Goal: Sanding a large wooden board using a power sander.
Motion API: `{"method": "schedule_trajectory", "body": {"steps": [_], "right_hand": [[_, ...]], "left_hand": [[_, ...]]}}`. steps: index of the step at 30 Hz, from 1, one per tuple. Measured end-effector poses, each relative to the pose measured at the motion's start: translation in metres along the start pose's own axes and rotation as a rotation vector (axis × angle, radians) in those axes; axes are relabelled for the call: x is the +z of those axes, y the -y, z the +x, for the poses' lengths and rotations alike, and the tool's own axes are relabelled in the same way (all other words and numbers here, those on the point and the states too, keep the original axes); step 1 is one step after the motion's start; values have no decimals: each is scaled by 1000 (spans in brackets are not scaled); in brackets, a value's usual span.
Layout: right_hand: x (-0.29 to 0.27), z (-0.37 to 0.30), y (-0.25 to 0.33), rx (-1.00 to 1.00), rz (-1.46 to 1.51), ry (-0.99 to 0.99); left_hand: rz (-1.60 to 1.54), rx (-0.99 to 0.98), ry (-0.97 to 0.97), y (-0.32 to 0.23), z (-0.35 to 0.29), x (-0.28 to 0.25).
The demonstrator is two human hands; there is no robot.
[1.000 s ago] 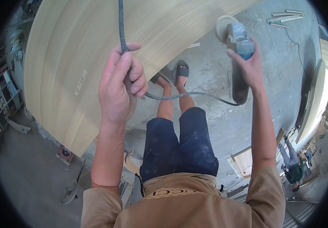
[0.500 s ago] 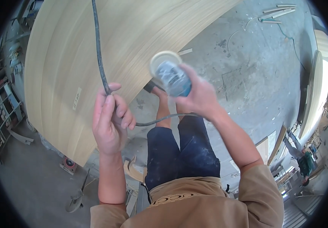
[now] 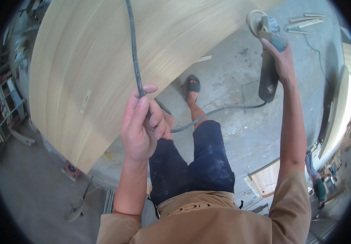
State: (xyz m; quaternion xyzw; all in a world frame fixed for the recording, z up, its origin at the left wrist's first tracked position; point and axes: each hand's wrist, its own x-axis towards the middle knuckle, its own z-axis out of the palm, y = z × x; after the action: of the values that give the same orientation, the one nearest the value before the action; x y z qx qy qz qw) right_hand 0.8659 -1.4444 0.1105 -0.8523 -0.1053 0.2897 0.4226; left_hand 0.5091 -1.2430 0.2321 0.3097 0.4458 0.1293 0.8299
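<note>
My right hand (image 3: 284, 63), stretched out to the far right, grips an angle grinder (image 3: 268, 79) behind its head. A pale round disc (image 3: 257, 24) sits at the grinder's far end, and the dark handle points back toward me. From that handle a black power cord (image 3: 134, 46) curves across to my left hand (image 3: 141, 130). There the cord passes between thumb and fingers, then runs up over the wooden panel and out of view. The large light wood panel (image 3: 102, 61) lies under the cord on the left, with a small pale label (image 3: 85, 101) on its surface.
Wood strips (image 3: 306, 20) and a thin green cord (image 3: 314, 51) lie on the concrete floor at the far right. Curved panels (image 3: 340, 110) lean along the right side. Another person (image 3: 319, 189) is at the right edge. Metal racks (image 3: 4, 101) stand at left.
My right hand has carried the grinder far to the right and away from me, off the panel's edge. My left hand has shifted slightly right with the cord. A sandalled foot has come into view.
</note>
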Motion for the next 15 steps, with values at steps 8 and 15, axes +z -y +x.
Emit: {"method": "schedule_trajectory", "body": {"steps": [8, 15], "right_hand": [[102, -128, 23, -129, -92, 154], [197, -247, 44, -99, -249, 341]], "left_hand": [[13, 45, -77, -26, -57, -66], [56, 33, -124, -40, -76, -113]]}}
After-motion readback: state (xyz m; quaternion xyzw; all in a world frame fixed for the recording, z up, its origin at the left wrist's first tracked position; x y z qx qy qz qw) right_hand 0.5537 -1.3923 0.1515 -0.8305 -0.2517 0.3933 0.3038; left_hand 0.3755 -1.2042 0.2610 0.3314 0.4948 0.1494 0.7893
